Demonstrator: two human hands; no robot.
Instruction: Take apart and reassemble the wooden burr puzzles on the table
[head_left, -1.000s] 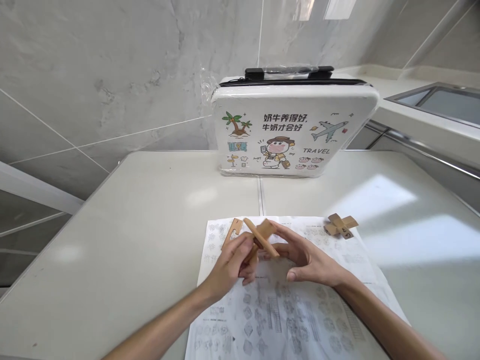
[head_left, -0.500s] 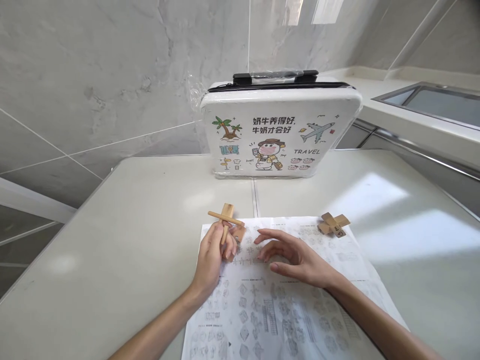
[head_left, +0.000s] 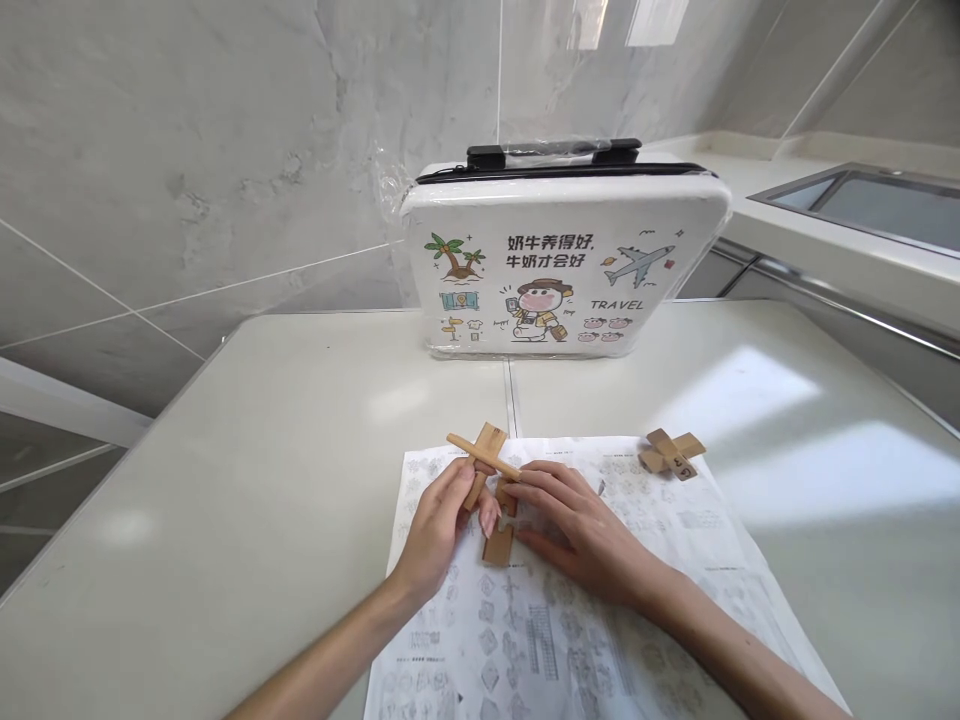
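Observation:
My left hand [head_left: 441,518] is closed round several flat wooden puzzle pieces [head_left: 490,440], held crosswise above the printed sheet [head_left: 442,625]. A long thin slat lies across the others at the top. Below, a notched wooden piece [head_left: 497,547] points down towards my wrists. My right hand [head_left: 592,535] has its fingers bent against the right side of the pieces, at the end of the slat; its fingertips partly cover them. How the pieces lock together in my grasp is hidden. A separate wooden cross puzzle [head_left: 675,455] rests at the sheet's far right corner.
A white cartoon-printed suitcase [head_left: 540,260] with a black handle, wrapped in clear plastic, stands at the back of the white table [head_left: 262,450]. A grey marbled wall [head_left: 225,150] rises behind it. At the right, a light ledge [head_left: 840,240] runs alongside the table.
My right hand has moved left and its fingers have met the puzzle pieces. My left hand has shifted right and turned the pieces, and the notched one now shows lower down.

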